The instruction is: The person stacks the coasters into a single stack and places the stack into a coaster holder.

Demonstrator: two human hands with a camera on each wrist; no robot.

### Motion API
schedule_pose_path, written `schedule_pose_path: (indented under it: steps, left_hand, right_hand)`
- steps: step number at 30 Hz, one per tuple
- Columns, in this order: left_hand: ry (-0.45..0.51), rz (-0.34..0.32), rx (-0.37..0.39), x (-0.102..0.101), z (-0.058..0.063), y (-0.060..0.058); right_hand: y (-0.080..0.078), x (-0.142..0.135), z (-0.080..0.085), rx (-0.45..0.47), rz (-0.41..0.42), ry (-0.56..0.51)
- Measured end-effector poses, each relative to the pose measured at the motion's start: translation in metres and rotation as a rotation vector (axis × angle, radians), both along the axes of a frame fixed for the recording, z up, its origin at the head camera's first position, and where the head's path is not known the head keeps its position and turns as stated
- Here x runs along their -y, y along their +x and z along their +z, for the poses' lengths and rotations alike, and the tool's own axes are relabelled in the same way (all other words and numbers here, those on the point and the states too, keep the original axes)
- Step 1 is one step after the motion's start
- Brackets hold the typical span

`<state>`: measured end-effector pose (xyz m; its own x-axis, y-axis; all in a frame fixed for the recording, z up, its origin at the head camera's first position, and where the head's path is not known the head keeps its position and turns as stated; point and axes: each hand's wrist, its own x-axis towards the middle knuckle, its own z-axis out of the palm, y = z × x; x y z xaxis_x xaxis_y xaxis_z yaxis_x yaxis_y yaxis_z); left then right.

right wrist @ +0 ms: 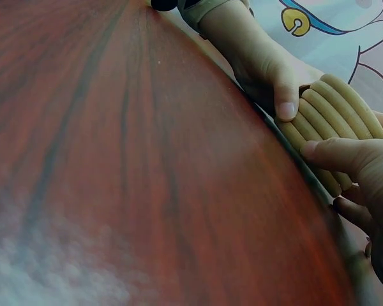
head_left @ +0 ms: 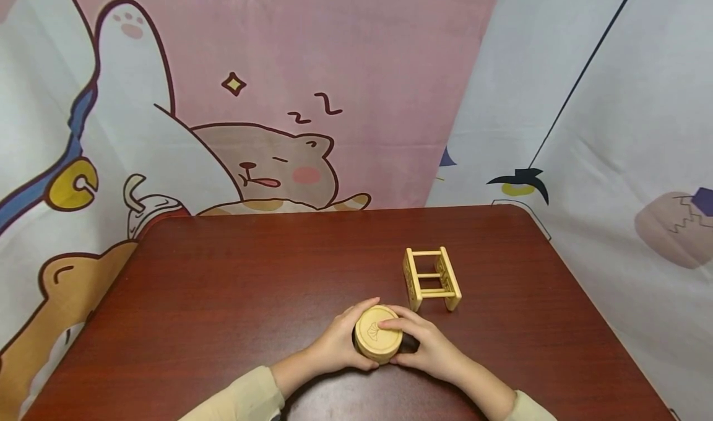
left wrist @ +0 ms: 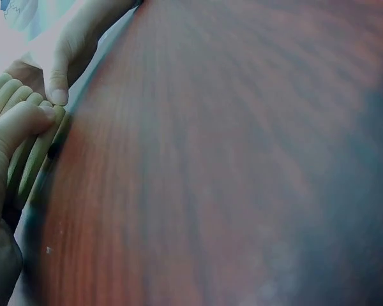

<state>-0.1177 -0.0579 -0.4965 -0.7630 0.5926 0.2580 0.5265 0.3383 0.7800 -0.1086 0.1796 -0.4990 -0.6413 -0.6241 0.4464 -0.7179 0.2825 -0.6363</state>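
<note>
Between the two hands is a stack of round, pale yellow coasters [head_left: 370, 347], the top one bearing a fan-like leaf mark. My left hand [head_left: 334, 345] curls around the stack's left side, thumb on the near edge. From the right, my right hand [head_left: 431, 345] grips it too, with one finger laid across the top coaster and the thumb at the near edge. The rounded edges of several coasters show in the left wrist view [left wrist: 35, 153] and the right wrist view, where the stack [right wrist: 335, 111] appears tilted. Palms and far fingers are partly hidden.
A pale yellow rack [head_left: 431, 278] with two side panels and crossbars stands just beyond the right hand. Both sit over a glossy reddish-brown table [head_left: 250, 272]. A cartoon-printed cloth [head_left: 362, 68] hangs behind the table and along its sides.
</note>
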Motion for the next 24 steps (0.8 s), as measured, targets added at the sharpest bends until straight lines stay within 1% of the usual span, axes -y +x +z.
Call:
schedule_pose_path:
  steps: [4,8,10,12,15,16,17,20,22,24]
  left_hand:
    - [0.009,-0.001,-0.009,0.000,0.003,0.001]
    - [0.010,-0.002,-0.017,0.000,0.005,0.002]
    - [0.010,-0.005,-0.018,0.000,0.007,0.002]
    - [0.008,-0.008,-0.014,0.000,0.009,0.003]
    - [0.003,-0.013,-0.015,0.001,0.012,0.003]
    - [0.006,-0.015,-0.014,0.001,0.013,0.003]
    - [0.010,-0.018,-0.015,0.000,0.013,0.003]
    - [0.028,-0.027,-0.031,0.000,0.014,0.002]
    - [0.041,-0.029,-0.046,0.000,0.015,0.002]
    - [0.047,-0.027,-0.062,0.000,0.015,0.002]
  right_hand:
    - [0.002,0.003,0.006,0.012,-0.001,-0.026]
    - [0.008,0.006,0.022,0.069,0.009,-0.055]
    - [0.010,0.006,0.028,0.077,0.021,-0.064]
    - [0.010,0.005,0.027,0.091,0.024,-0.072]
    - [0.006,0.002,0.016,0.091,0.028,-0.081]
    - [0.006,0.002,0.018,0.090,0.028,-0.086]
    - [0.007,0.002,0.020,0.100,0.024,-0.091]
    - [0.010,0.004,0.032,0.078,0.032,-0.104]
    - [0.014,0.007,0.042,0.097,0.023,-0.111]
    - [0.015,0.007,0.043,0.123,0.012,-0.115]
